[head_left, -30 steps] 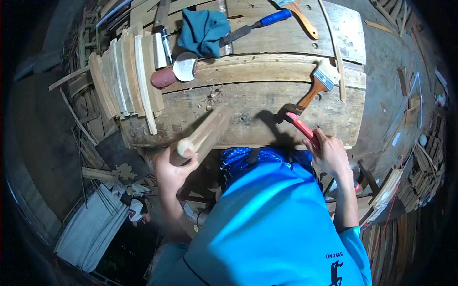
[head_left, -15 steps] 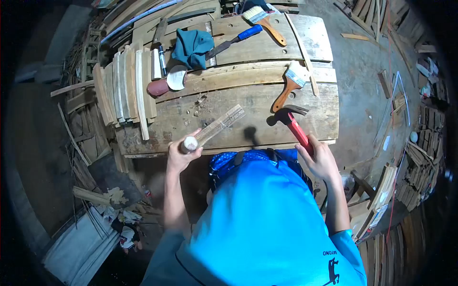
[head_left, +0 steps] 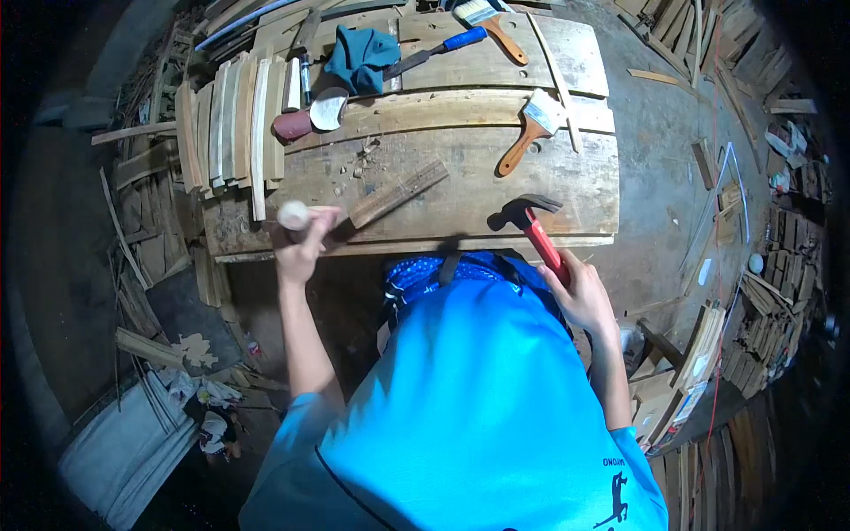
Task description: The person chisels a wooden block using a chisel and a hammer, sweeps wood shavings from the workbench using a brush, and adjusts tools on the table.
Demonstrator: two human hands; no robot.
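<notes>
My left hand point(head_left: 304, 252) is closed round an upright tool whose pale, round handle end point(head_left: 293, 215) faces me; its lower part is hidden, so I cannot tell its kind. To the right of that hand, a short strip of wood point(head_left: 400, 193) lies slantwise on the workbench point(head_left: 567, 190), a dark patch at its near end. My right hand point(head_left: 580, 290) grips the red handle of a claw hammer point(head_left: 542, 237), its black head over the bench's front edge. Wood chips point(head_left: 366, 157) are scattered beyond the strip.
Two paintbrushes point(head_left: 524, 146), a blue-handled chisel point(head_left: 434, 51), a teal cloth point(head_left: 361, 60) and a sandpaper roll point(head_left: 292, 125) lie farther back. Several wood slats point(head_left: 232, 119) are lined up at the left. A thin stick point(head_left: 555, 84) lies at the right; stacked timber point(head_left: 766, 310) stands beyond.
My left hand has moved left with the round-ended tool, away from the wood strip. My right hand still holds the hammer, nearly unmoved. The whole view has shifted slightly.
</notes>
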